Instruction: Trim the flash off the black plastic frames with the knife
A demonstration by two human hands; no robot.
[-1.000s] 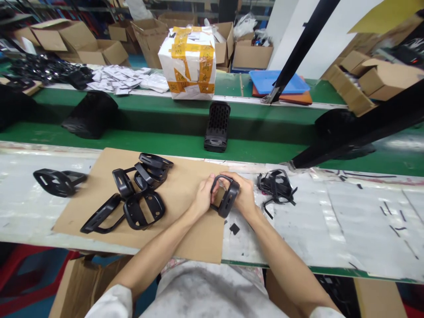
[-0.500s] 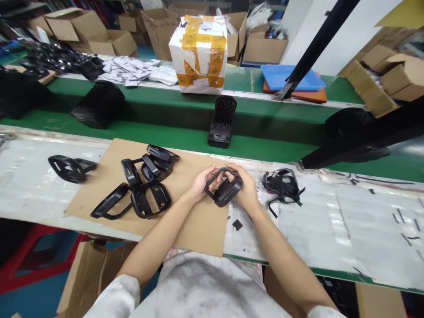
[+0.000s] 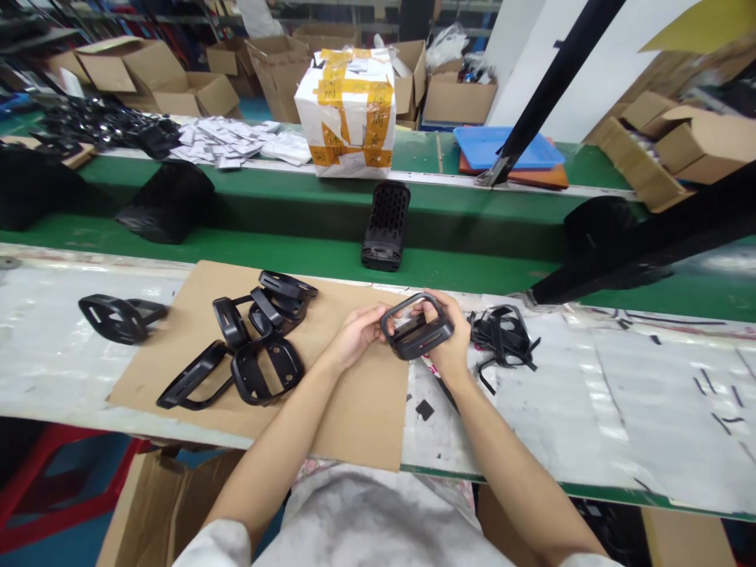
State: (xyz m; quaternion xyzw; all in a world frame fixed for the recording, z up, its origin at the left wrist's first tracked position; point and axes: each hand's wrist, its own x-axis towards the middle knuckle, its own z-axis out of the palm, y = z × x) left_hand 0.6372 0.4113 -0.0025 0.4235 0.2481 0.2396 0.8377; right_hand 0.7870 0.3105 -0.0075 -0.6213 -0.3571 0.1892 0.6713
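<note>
Both of my hands hold one black plastic frame part (image 3: pixel 416 334) just above the right edge of a cardboard sheet (image 3: pixel 348 409). My left hand (image 3: pixel 356 335) pinches its left end, fingers closed. My right hand (image 3: pixel 447 346) wraps round its right side from behind. The part lies nearly level, its open loop facing up. Left of my hands, a pile of several similar black frame parts (image 3: pixel 253 346) rests on the cardboard. One more black part (image 3: pixel 118 316) lies alone on the white table at the far left.
A tangle of black plastic trimmings (image 3: pixel 502 339) lies right of my hands, with small scraps (image 3: pixel 709 390) scattered further right. Behind runs a green conveyor (image 3: pixel 295 256) carrying a black grille housing (image 3: pixel 387 224) and other black housings (image 3: pixel 168 201). Beyond it are a taped white box (image 3: pixel 348 110), blue trays (image 3: pixel 502 146) and cartons.
The black part has been turned in my hands from standing on edge to lying nearly level, and raised slightly to the right. The camera view shifted a little.
</note>
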